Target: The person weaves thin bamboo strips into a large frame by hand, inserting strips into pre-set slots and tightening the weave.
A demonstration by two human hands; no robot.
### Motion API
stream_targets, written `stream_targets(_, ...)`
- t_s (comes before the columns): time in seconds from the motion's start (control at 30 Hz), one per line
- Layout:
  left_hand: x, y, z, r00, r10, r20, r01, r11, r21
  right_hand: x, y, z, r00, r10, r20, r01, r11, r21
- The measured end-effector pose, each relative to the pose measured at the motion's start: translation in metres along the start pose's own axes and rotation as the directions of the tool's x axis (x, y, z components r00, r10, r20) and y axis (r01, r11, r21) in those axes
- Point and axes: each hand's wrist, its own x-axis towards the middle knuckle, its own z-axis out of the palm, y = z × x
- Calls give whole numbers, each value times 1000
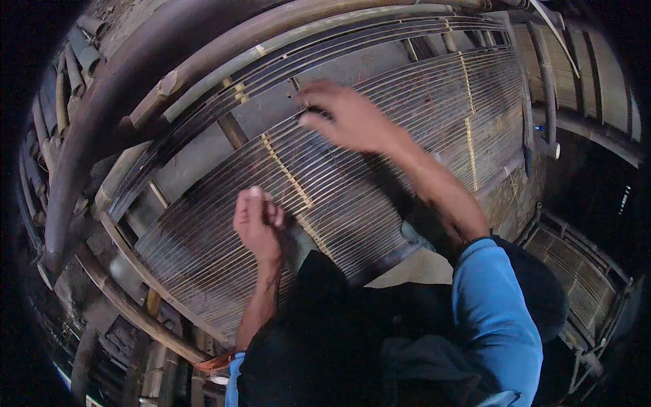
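A wide panel of thin parallel bamboo slats (380, 115) lies in front of me, crossed by pale woven bindings (288, 169). Over its left part hovers my left hand (258, 224), fingers curled in against the thumb; what they hold, if anything, is too small to make out. My right hand (349, 119) reaches to the panel's far side, above the gap between the close slats and a few separate far ones. Its thumb and bent fingers are apart, and I see nothing between them.
Thick bamboo poles (217, 51) curve along the far side. A wooden frame bar (152, 271) edges the panel on the left. More poles (71, 68) are piled at the far left. Another slatted rack (573, 271) stands at the right.
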Motion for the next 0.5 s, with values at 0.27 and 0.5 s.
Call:
stream_targets(0.27, -13, -1, -73, 971, -169, 167, 31, 786, 618, -21, -42, 56, 868, -426, 255, 437, 900, 16)
stream_targets(0.5, -18, 16, -54, 934, -316, 166, 75, 628, 774, -35, -58, 49, 926, -269, 265, 239, 961, 140)
